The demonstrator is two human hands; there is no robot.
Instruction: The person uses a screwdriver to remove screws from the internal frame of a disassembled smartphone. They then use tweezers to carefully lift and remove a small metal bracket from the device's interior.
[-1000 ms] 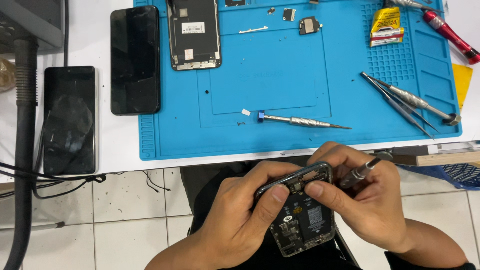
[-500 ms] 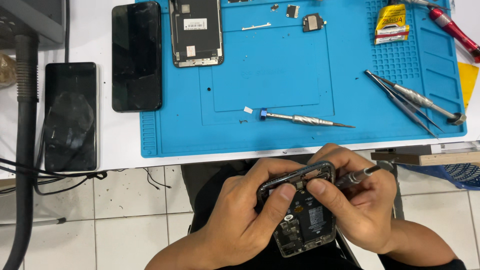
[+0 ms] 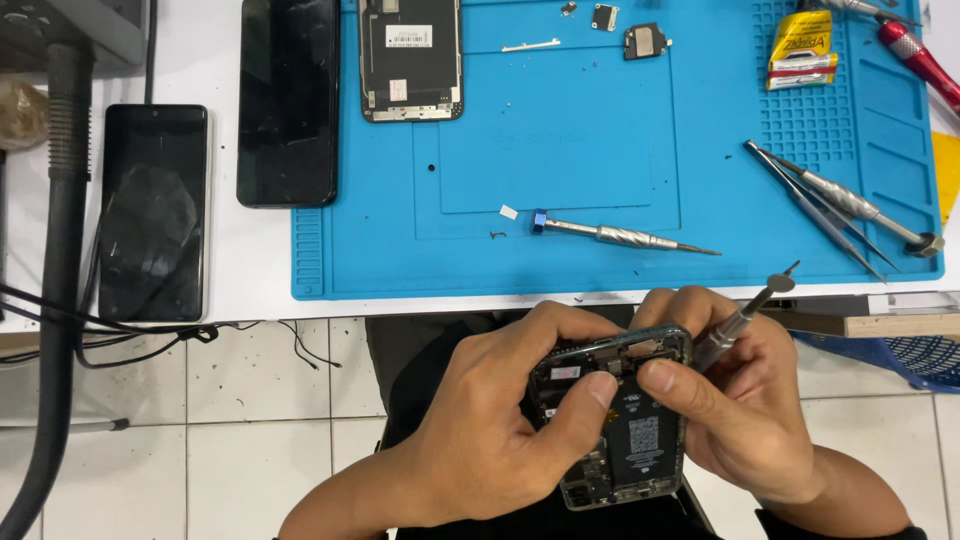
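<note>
Your left hand (image 3: 480, 440) gripping the opened black phone chassis (image 3: 615, 425), thumb pressing inside, your right hand (image 3: 740, 400) at 3 o'clock pinching a slim silver screwdriver (image 3: 740, 322)

Two dark phone screens (image 3: 152, 210) lie left of the blue mat (image 3: 560, 160), a white-labelled screen panel (image 3: 411, 58) and yellow packet (image 3: 803, 48) on it.

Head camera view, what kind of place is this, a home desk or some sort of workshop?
Most likely a phone repair bench. A blue work mat holds a screwdriver, tweezers and a detached phone screen, while both hands work on an opened phone.
</note>
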